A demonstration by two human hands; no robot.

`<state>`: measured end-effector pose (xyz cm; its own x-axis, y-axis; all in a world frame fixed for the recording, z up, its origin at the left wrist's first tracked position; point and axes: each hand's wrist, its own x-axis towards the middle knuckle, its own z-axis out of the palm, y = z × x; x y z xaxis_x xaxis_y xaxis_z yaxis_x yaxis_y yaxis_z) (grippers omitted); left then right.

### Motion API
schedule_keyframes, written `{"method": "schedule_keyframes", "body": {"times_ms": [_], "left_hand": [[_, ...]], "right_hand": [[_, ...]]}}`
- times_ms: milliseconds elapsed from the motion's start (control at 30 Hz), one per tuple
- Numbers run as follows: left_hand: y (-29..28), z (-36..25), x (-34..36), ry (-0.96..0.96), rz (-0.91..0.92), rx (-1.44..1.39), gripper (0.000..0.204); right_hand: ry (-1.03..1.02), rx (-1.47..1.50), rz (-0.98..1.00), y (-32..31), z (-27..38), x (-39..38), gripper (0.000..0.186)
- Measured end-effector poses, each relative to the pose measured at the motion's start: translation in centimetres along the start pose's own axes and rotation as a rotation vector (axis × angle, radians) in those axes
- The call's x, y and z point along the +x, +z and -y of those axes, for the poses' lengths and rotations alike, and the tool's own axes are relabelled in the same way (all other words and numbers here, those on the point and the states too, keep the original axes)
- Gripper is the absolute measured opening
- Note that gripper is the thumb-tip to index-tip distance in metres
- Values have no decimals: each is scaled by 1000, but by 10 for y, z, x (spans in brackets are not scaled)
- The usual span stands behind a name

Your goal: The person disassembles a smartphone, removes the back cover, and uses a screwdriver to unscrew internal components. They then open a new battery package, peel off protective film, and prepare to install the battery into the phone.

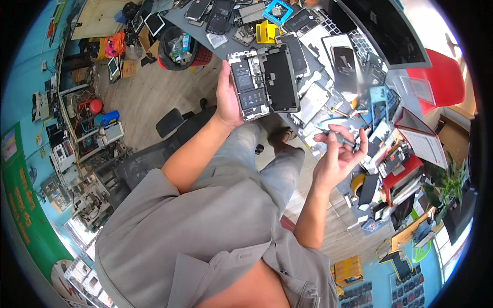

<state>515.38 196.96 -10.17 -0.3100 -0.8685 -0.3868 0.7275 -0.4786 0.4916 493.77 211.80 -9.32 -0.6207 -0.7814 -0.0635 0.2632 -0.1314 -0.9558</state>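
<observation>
My left hand [227,102] grips an opened phone [247,77] by its left side, above my lap at the desk's edge. The phone's body shows its battery and internal parts, and a black screen assembly [280,82] lies folded out on its right. My right hand [339,156] is lower and to the right, over the cluttered desk, its fingers curled on a small dark cylindrical tool [348,145], apparently a screwdriver. Below that hand and the phone lie loose parts and a white sheet [311,104].
The desk holds phone parts, a yellow holder [267,32], a blue frame [277,11], a monitor [390,33] and a red stand-up calendar [418,141]. A lined bin [177,51] stands left of the desk, an office chair [169,121] behind it. A red chair [441,82] is at the right.
</observation>
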Motion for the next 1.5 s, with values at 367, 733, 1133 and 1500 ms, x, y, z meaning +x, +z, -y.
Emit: {"method": "schedule_keyframes", "body": {"times_ms": [367,733,1133,1500], "left_hand": [[-88,22,94,-66,198,176,87],[-124,23,119,-7,586,73,89],[-113,31,124,-98,854,93,79],[-117,32,127,-174,918,174,79]], "right_hand": [[-228,-168,130,69,-128,11,56],[-650,-147,47,116,-182,10,54],[-687,-52,-158,139,-208,-21,45],[-675,-83,-247,144,-215,-22,42]]}}
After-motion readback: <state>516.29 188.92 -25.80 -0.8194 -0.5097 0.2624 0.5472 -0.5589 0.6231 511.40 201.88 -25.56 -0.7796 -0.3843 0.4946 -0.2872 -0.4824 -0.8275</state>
